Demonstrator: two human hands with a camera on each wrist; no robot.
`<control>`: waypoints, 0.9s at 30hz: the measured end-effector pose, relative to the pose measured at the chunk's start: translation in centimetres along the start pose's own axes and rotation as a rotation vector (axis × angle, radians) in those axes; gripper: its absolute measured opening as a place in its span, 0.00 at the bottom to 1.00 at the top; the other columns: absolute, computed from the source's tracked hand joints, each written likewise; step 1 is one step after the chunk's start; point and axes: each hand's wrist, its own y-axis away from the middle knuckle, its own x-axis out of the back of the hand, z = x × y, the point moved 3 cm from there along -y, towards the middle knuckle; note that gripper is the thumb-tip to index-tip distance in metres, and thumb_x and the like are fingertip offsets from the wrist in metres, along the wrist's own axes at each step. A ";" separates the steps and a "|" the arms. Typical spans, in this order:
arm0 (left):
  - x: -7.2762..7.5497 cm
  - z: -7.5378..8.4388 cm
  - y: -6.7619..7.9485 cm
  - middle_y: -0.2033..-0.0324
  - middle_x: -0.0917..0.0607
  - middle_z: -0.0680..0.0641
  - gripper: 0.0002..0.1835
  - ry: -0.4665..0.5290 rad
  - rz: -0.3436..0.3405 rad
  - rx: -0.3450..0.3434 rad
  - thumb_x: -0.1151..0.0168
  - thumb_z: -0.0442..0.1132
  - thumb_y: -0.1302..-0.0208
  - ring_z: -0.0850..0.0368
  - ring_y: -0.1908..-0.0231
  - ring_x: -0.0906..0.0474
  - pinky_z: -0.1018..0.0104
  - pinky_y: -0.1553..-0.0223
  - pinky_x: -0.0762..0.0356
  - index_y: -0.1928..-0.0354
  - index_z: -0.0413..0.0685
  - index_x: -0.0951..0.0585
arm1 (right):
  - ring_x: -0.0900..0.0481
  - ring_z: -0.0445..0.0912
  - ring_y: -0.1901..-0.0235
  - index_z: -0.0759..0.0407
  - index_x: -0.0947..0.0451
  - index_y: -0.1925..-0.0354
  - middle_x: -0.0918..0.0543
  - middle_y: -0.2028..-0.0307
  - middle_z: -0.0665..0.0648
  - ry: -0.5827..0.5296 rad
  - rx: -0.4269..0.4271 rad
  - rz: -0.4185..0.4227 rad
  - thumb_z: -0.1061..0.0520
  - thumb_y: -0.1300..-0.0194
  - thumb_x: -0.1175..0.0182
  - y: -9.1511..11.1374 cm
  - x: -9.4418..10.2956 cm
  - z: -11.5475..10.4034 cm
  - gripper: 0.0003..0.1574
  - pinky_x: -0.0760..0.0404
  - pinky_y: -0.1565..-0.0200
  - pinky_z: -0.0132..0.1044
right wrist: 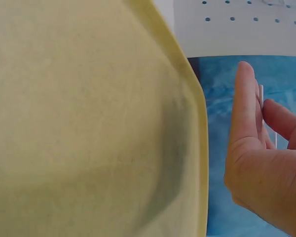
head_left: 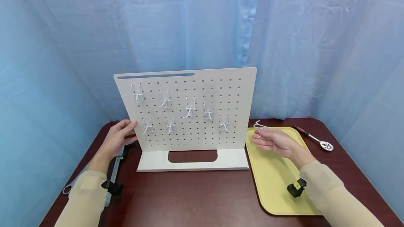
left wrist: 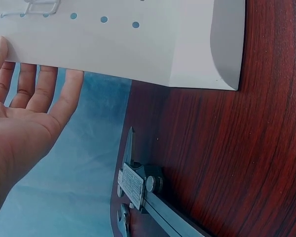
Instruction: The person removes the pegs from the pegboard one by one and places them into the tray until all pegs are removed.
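Observation:
A white pegboard (head_left: 195,129) stands upright on its base in the middle of the table, with several white wire hooks (head_left: 190,109) on its face. My left hand (head_left: 117,139) holds the board's left edge, thumb on the front and fingers behind; the left wrist view shows the same grip. Over the far end of the yellow tray (head_left: 268,185), my right hand (head_left: 279,143) pinches a loose white pegboard hook (head_left: 260,126) between thumb and fingers. In the right wrist view the fingers mostly hide that hook.
Right of the tray lies a ratchet wrench (head_left: 315,138) with a red and black handle. Left of the board are a caliper (left wrist: 138,185) and a wrench (head_left: 67,187), partly behind my left arm. Blue curtains (head_left: 189,20) surround the dark wooden table (head_left: 189,195).

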 end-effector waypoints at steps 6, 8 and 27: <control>0.1 0.0 0.1 0.55 0.16 0.57 0.18 0.002 0.008 0.003 0.39 0.55 0.27 0.62 0.55 0.16 0.64 0.54 0.15 0.50 0.49 0.20 | 0.14 0.50 0.50 0.71 0.34 0.35 0.13 0.52 0.59 -0.046 -0.039 0.008 0.60 0.19 0.52 -1.0 0.0 1.0 0.21 0.23 0.40 0.48; 0.1 0.0 0.1 0.55 0.16 0.57 0.18 0.000 0.011 0.004 0.39 0.56 0.28 0.61 0.55 0.16 0.64 0.54 0.15 0.50 0.50 0.20 | 0.14 0.51 0.50 0.73 0.37 0.33 0.13 0.52 0.60 -0.049 -0.048 0.012 0.60 0.19 0.52 -1.3 0.1 1.4 0.24 0.23 0.40 0.48; 0.1 -0.1 0.0 0.55 0.16 0.55 0.19 -0.006 0.003 -0.005 0.39 0.57 0.28 0.60 0.55 0.16 0.63 0.53 0.15 0.50 0.49 0.20 | 0.13 0.49 0.53 0.69 0.32 0.39 0.12 0.55 0.57 -0.009 -0.111 0.037 0.58 0.18 0.53 -2.7 0.8 3.0 0.18 0.17 0.46 0.47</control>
